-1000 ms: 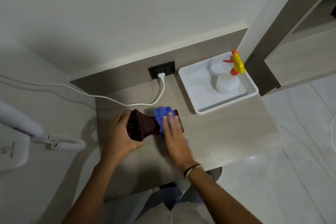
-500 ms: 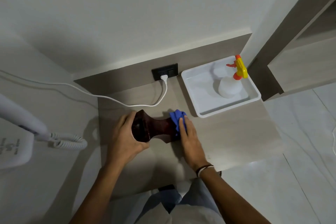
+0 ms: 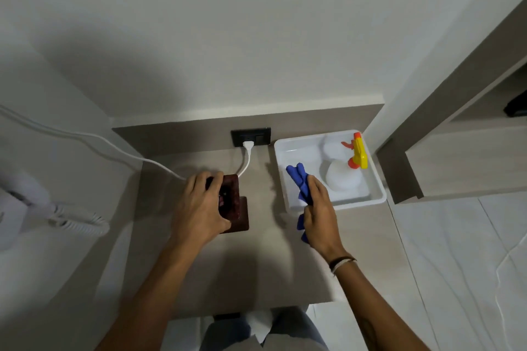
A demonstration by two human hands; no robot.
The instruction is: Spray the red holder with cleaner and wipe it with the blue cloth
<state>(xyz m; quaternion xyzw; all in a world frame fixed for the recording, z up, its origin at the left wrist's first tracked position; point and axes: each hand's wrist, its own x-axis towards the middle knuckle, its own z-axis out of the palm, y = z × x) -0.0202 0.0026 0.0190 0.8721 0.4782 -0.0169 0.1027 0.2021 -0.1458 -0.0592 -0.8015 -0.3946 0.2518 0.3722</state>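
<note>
The dark red holder (image 3: 232,202) stands upright on the grey table (image 3: 265,259), left of centre, with my left hand (image 3: 199,208) gripping its top and left side. My right hand (image 3: 319,216) holds the blue cloth (image 3: 301,182) away from the holder, over the near left rim of the white tray (image 3: 285,168). One end of the cloth points up over the tray, and another end hangs below my fingers. The spray bottle (image 3: 345,179), clear with a yellow and orange trigger head, stands inside the tray at the right.
A black wall socket (image 3: 251,137) sits behind the table with a white plug and cable (image 3: 114,145) running left. A white wall phone with a coiled cord (image 3: 77,219) hangs at the left. The tiled floor lies past the table's right edge.
My right hand has lifted the blue cloth off the holder and moved it right, over the tray's edge. My left hand has turned the holder from lying sideways to standing upright.
</note>
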